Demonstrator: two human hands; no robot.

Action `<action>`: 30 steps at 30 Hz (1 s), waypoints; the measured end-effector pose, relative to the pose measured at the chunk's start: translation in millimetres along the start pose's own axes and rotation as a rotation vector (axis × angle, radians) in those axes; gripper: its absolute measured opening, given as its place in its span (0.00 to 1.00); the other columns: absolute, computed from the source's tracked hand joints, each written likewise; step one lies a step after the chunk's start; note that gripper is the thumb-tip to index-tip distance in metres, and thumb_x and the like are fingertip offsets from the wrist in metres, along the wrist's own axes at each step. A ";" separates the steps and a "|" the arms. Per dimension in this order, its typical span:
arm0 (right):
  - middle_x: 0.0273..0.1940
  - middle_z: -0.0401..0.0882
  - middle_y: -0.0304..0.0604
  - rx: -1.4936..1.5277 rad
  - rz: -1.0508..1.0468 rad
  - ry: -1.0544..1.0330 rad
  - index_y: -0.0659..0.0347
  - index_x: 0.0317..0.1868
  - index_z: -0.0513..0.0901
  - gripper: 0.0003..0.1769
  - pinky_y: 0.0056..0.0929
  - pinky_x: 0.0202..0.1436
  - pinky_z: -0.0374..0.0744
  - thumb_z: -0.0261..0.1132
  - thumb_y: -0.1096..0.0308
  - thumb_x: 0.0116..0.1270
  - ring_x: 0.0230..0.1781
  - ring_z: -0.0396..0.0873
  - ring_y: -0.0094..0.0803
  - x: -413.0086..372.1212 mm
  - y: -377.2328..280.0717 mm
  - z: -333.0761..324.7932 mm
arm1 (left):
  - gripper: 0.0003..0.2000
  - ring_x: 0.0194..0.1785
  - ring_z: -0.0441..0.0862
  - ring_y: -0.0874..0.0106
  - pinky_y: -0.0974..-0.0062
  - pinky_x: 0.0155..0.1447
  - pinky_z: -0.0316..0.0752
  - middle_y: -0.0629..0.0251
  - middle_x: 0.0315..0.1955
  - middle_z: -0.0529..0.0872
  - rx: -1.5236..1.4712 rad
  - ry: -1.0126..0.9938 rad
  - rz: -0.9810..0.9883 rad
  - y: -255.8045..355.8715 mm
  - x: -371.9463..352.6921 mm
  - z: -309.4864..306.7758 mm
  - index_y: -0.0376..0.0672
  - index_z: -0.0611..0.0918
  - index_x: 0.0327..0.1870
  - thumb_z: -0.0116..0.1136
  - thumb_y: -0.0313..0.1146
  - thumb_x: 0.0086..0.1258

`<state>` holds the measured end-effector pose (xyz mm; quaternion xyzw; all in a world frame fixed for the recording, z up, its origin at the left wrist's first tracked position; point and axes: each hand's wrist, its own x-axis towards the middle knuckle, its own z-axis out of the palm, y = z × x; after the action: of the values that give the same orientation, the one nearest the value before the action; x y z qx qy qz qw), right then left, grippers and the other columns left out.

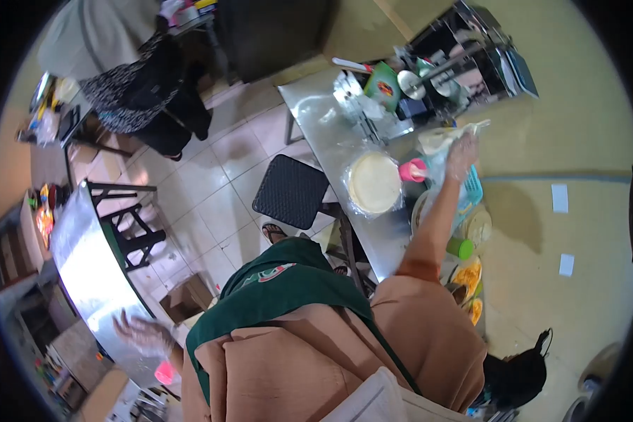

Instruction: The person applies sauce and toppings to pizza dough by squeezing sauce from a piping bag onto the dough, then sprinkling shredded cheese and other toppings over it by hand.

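My right hand [463, 156], in a clear plastic glove, reaches over the far side of the steel table [316, 119]. Its fingers are bent round a whitish plastic bag [439, 141] above a turquoise basket [473, 188]. Left of it are a pink cup [413, 170] and a stack of round, pale flat sheets [374, 183] on clear plastic. My left hand [144, 333], also gloved, is held out over the other steel table [95, 271] at the left, fingers apart, with nothing in it. A pink object [164, 373] lies below that hand.
A black woven stool [290, 191] stands between the tables. Another person [133, 77] is at the upper left. A green-lidded jar [460, 247] and trays of orange food [468, 271] sit by my right forearm. Metal equipment [464, 63] occupies the table's far end.
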<state>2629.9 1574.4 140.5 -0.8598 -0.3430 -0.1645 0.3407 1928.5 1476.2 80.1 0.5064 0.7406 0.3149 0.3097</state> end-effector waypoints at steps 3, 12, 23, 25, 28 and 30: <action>0.50 0.79 0.54 0.226 -0.276 -0.479 0.69 0.55 0.78 0.18 0.36 0.61 0.70 0.53 0.65 0.73 0.54 0.76 0.45 -28.4 -75.1 -63.9 | 0.52 0.68 0.61 0.55 0.61 0.70 0.57 0.50 0.67 0.63 -0.020 -0.019 0.126 43.5 6.4 -2.0 0.41 0.59 0.71 0.75 0.55 0.46; 0.36 0.80 0.51 0.960 -1.257 -1.149 0.69 0.40 0.82 0.22 0.43 0.48 0.73 0.58 0.55 0.65 0.38 0.77 0.43 -161.1 -290.3 -53.5 | 0.48 0.67 0.67 0.57 0.64 0.68 0.63 0.48 0.64 0.68 -0.230 -0.116 0.647 113.7 2.8 -12.1 0.41 0.65 0.68 0.75 0.55 0.48; 0.58 0.74 0.46 1.217 -0.720 -2.775 0.70 0.63 0.68 0.31 0.31 0.60 0.73 0.60 0.56 0.69 0.57 0.73 0.31 -512.0 -478.6 -110.4 | 0.15 0.36 0.81 0.79 0.75 0.42 0.77 0.62 0.33 0.87 -0.818 0.943 -0.250 -17.0 -156.1 -123.2 0.35 0.85 0.42 0.59 0.41 0.71; 0.56 0.76 0.45 0.795 -1.162 -2.793 0.71 0.62 0.69 0.30 0.29 0.56 0.76 0.65 0.64 0.64 0.54 0.76 0.30 -561.6 -465.5 -97.7 | 0.14 0.37 0.81 0.79 0.74 0.43 0.76 0.62 0.33 0.86 -0.991 1.116 -0.224 -46.7 -162.1 -140.6 0.35 0.84 0.44 0.57 0.39 0.72; 0.53 0.78 0.44 0.676 -1.120 -2.792 0.69 0.60 0.71 0.33 0.28 0.52 0.77 0.73 0.73 0.54 0.51 0.77 0.28 -628.6 -477.7 -176.2 | 0.14 0.40 0.79 0.78 0.73 0.45 0.75 0.62 0.36 0.84 -1.181 1.216 -0.120 -84.9 -174.6 -174.0 0.35 0.81 0.47 0.55 0.38 0.74; 0.53 0.78 0.43 0.500 -1.103 -2.760 0.67 0.59 0.71 0.34 0.29 0.53 0.77 0.75 0.75 0.52 0.51 0.77 0.28 -661.4 -491.2 -186.4 | 0.15 0.43 0.78 0.77 0.73 0.48 0.75 0.63 0.39 0.83 -0.900 1.149 -0.168 -113.1 -196.6 -190.0 0.36 0.77 0.51 0.55 0.40 0.74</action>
<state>1806.0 1389.7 164.2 -0.0234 -0.6744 0.7076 -0.2097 1776.0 1228.6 135.2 0.0269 0.6215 0.7795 0.0737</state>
